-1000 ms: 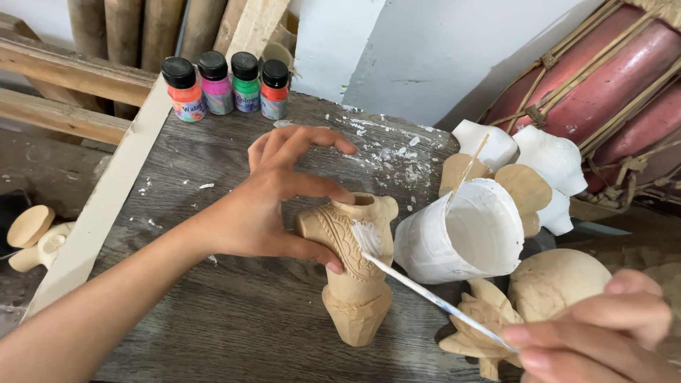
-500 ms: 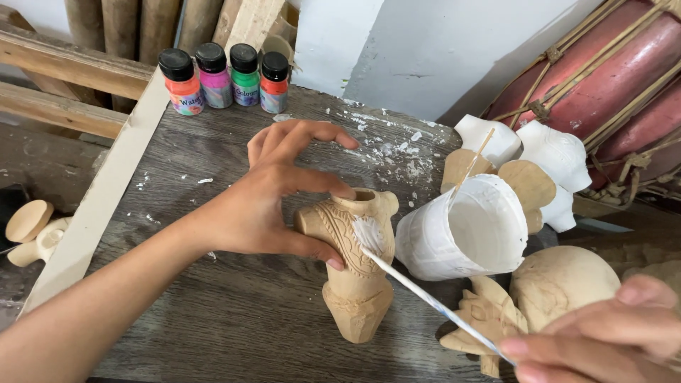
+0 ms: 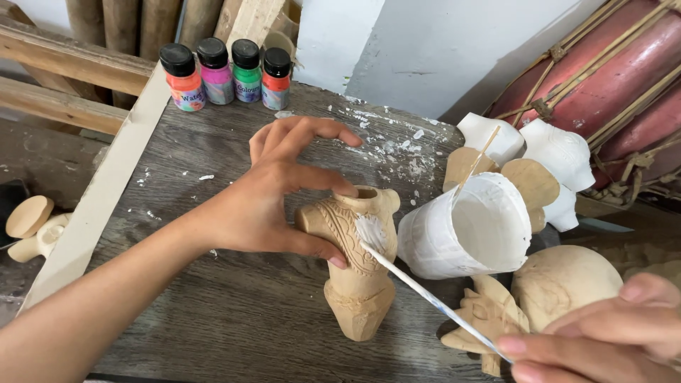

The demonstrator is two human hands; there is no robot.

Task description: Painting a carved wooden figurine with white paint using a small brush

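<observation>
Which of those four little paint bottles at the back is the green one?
The green bottle stands third from the left, between the pink bottle and the orange-red bottle.

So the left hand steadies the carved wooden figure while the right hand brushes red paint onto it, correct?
Not quite: the paint is white, not red. The head view shows the left hand steadying the carved wooden figure while the right hand brushes white paint on with a thin brush.

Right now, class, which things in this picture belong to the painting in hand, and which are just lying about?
In use:
left hand steadying the carved wooden torso
right hand holding the thin brush, its white tip on the carving
tilted cup of white paint

Lying about:
four small paint bottles
white-coated figures
round wooden head
drum
</observation>
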